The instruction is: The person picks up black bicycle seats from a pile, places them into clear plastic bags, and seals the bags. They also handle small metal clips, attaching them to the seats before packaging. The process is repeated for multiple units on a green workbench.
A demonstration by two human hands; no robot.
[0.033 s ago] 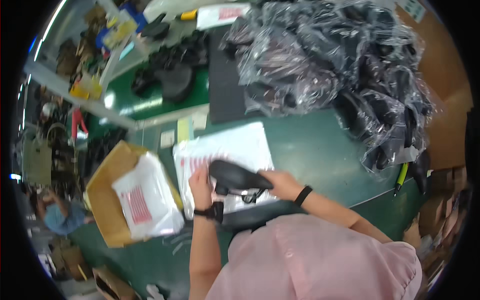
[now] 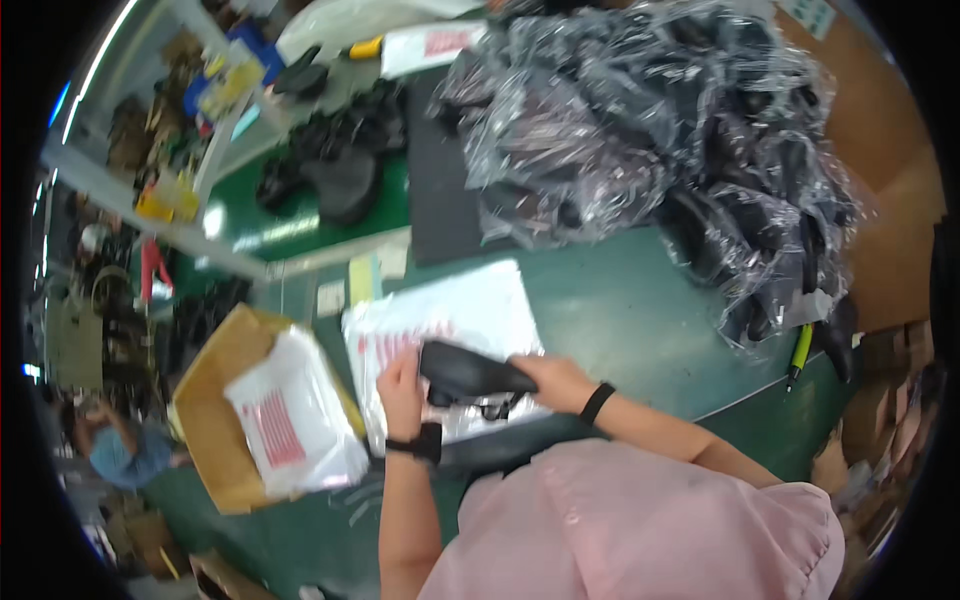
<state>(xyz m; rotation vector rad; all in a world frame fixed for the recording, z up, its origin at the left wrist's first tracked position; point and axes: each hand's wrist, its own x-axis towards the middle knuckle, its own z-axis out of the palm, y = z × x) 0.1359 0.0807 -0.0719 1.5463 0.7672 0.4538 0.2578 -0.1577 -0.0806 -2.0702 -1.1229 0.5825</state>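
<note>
A black bicycle saddle is held between my two hands, over white plastic mailing bags with red print. My left hand is closed at the saddle's wide end. The other end, the narrow nose, sits in the closed fingers of my right hand. Part of the dark rails and clamp shows under the saddle. Where the fingers meet the saddle's far side is hidden.
Left of the bags stands a cardboard box holding more white bags. Plastic-wrapped saddles are heaped at the back right. A yellow-green marker lies right. Unwrapped saddles rest at the back left. A person sits far left.
The saddle has turned slightly in my hands, so less of its rails and clamp shows. The whole view has shifted a little. Both hands keep their hold.
</note>
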